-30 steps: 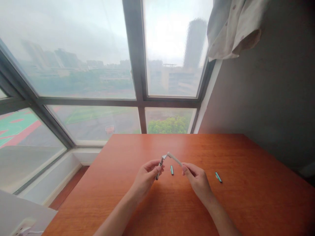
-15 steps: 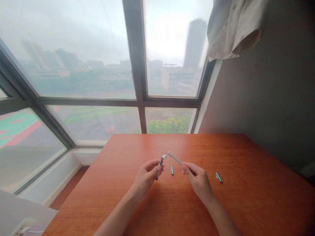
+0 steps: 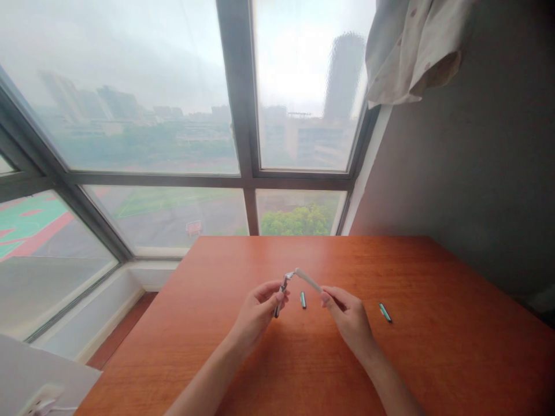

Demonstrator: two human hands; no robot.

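Observation:
My left hand (image 3: 255,315) is closed around a razor handle (image 3: 283,284), dark with a silvery head end that points up and to the right. In my right hand (image 3: 349,315) a slim whitish toothbrush (image 3: 309,280) is pinched by its lower end. Its tip reaches up and left to the razor's head; the two seem to touch, though the bristles are too small to make out. On the table between my hands lies a small green-and-black razor cartridge (image 3: 303,300). A second razor cartridge (image 3: 385,312) lies to the right of my right hand.
The reddish-brown wooden table (image 3: 277,370) spreads under both hands. Behind it stand large windows with a dark frame (image 3: 249,182). A light shirt (image 3: 411,52) hangs at the upper right, near a grey wall (image 3: 477,173). A socket with a plug (image 3: 43,401) is at lower left.
The toothbrush tip has shifted slightly at the razor's head. Both hands stay almost where they were, and the cartridges have not moved.

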